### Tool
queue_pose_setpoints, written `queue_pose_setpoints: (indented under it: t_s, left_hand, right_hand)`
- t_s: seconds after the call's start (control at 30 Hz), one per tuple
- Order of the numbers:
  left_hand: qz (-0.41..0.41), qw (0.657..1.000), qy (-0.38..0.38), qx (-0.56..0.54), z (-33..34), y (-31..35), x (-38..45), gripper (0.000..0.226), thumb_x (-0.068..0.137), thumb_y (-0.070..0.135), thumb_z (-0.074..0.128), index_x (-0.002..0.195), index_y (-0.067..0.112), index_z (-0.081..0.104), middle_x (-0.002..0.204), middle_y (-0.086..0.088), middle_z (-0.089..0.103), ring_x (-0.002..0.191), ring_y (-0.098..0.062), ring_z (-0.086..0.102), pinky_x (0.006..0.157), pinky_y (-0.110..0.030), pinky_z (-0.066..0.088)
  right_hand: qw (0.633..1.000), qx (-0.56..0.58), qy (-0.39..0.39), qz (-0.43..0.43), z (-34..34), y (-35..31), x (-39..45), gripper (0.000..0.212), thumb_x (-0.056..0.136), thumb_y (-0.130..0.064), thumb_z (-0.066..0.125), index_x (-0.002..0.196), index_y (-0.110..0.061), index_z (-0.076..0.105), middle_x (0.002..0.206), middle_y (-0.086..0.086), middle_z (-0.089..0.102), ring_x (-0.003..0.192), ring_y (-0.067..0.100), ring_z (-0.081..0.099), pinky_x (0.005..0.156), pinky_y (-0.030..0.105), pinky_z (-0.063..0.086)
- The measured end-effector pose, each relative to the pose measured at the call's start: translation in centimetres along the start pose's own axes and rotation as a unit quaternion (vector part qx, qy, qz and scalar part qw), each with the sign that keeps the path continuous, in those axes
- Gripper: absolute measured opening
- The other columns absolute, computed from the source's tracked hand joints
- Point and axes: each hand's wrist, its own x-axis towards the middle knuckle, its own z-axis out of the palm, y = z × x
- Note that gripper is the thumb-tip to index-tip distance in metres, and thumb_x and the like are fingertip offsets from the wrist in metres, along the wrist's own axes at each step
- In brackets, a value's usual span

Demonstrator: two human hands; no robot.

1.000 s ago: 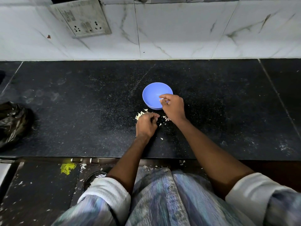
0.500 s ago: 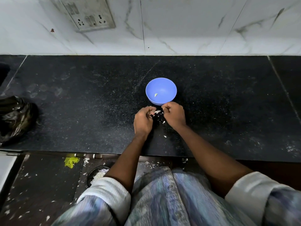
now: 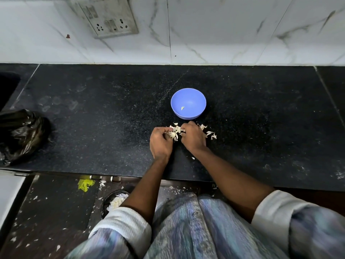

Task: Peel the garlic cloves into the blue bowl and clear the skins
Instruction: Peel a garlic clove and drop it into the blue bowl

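The left hand (image 3: 161,142) and the right hand (image 3: 193,137) sit close together on the black counter (image 3: 93,128), fingers curled inward around a loose heap of garlic skins (image 3: 174,133) between them; both appear to be gathering or pinching at the heap, though whether an unpeeled clove lies under the fingers I cannot tell. More skins are scattered just beside the right hand. Just beyond the knuckles stands the blue bowl (image 3: 188,114), with one peeled clove (image 3: 182,108) lying inside. The skins look papery and nearly weightless (likely to drift or cling to damp fingers), so they are best swept together and cupped from underneath rather than pinched singly. A crumpled black bag (image 3: 20,135) lies well apart at the left edge.
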Motion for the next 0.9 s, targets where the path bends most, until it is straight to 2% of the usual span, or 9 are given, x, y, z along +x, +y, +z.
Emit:
queue_pose_setpoints:
  t_s: [0.13,0.23,0.33,0.4,0.47,0.53,0.6,0.7,0.9]
  left_hand:
    - [-0.003,1.000,-0.012,0.007,0.4,0.9,-0.2,0.032,0.091,-0.003,0.061,0.098,0.020,0.081,0.108,0.002,0.072,0.096,-0.013,0.067,0.083,-0.018,0.046]
    - [-0.004,1.000,-0.014,0.007,0.4,1.1,-0.2,0.033,0.091,-0.003,0.061,0.098,0.023,0.081,0.108,0.004,0.072,0.095,-0.012,0.067,0.083,-0.021,0.049]
    - [-0.003,1.000,-0.020,0.008,0.5,1.0,-0.2,0.032,0.091,-0.002,0.062,0.099,0.024,0.080,0.108,0.004,0.071,0.094,-0.013,0.067,0.084,-0.029,0.055]
    - [0.004,1.000,-0.029,0.009,0.7,1.0,-0.3,0.033,0.090,-0.002,0.063,0.101,0.024,0.079,0.108,0.004,0.071,0.093,-0.015,0.067,0.084,-0.031,0.056]
    - [0.008,0.999,-0.038,0.011,1.2,1.1,-0.5,0.032,0.089,-0.001,0.065,0.102,0.024,0.080,0.108,0.003,0.071,0.092,-0.016,0.067,0.084,-0.033,0.057]
    - [0.011,0.999,-0.049,0.004,1.7,1.0,-0.5,0.030,0.090,0.000,0.068,0.106,0.022,0.080,0.108,0.003,0.072,0.092,-0.017,0.069,0.087,-0.036,0.059]
    - [0.014,0.997,-0.073,-0.011,2.1,1.0,-0.6,0.030,0.089,0.002,0.071,0.110,0.022,0.079,0.105,0.004,0.075,0.091,-0.015,0.070,0.087,-0.037,0.059]
    - [0.004,0.994,-0.104,-0.018,2.6,1.2,-0.8,0.035,0.085,0.003,0.072,0.111,0.026,0.078,0.096,0.011,0.077,0.088,-0.009,0.072,0.085,-0.034,0.060]
    - [-0.006,0.996,-0.085,-0.006,3.5,1.7,-1.4,0.026,0.089,0.010,0.074,0.107,0.029,0.079,0.098,0.011,0.077,0.086,-0.008,0.072,0.081,-0.031,0.060]
  right_hand:
    - [1.000,-0.024,-0.006,0.020,0.0,-0.4,0.2,0.028,0.088,0.003,0.061,0.111,-0.012,0.066,0.122,0.010,0.058,0.108,0.033,0.064,0.083,0.040,0.051]
    - [1.000,0.004,-0.006,0.015,0.3,0.2,0.2,0.028,0.086,0.008,0.058,0.103,-0.014,0.065,0.118,0.008,0.057,0.102,0.031,0.063,0.078,0.037,0.048]
    - [0.996,0.078,0.039,0.010,0.9,1.0,0.3,0.021,0.087,0.005,0.059,0.092,-0.016,0.061,0.110,0.004,0.055,0.091,0.029,0.062,0.071,0.041,0.050]
    - [0.984,0.163,0.061,0.027,1.0,1.5,0.4,0.021,0.086,0.006,0.059,0.089,-0.015,0.062,0.104,0.003,0.059,0.088,0.023,0.061,0.077,0.042,0.052]
    - [0.966,0.242,0.053,0.076,0.7,1.6,0.5,0.022,0.086,0.007,0.055,0.086,-0.014,0.062,0.093,0.003,0.066,0.083,0.018,0.062,0.079,0.037,0.053]
    - [0.933,0.335,0.015,0.131,0.0,1.5,0.3,0.020,0.088,0.006,0.053,0.088,-0.010,0.063,0.084,0.008,0.072,0.068,0.014,0.064,0.063,0.029,0.053]
    - [0.882,0.437,-0.032,0.171,-0.7,1.4,0.1,0.015,0.092,0.005,0.056,0.096,-0.005,0.066,0.082,0.011,0.074,0.055,0.007,0.060,0.047,0.020,0.044]
    - [0.830,0.509,-0.075,0.213,-1.3,1.9,-0.1,0.013,0.094,-0.001,0.065,0.107,-0.005,0.068,0.080,0.010,0.075,0.057,0.011,0.058,0.045,0.020,0.039]
    - [0.860,0.467,-0.097,0.184,-1.8,3.1,0.1,0.016,0.093,0.001,0.066,0.107,-0.005,0.067,0.085,0.011,0.076,0.055,0.011,0.059,0.045,0.019,0.042]
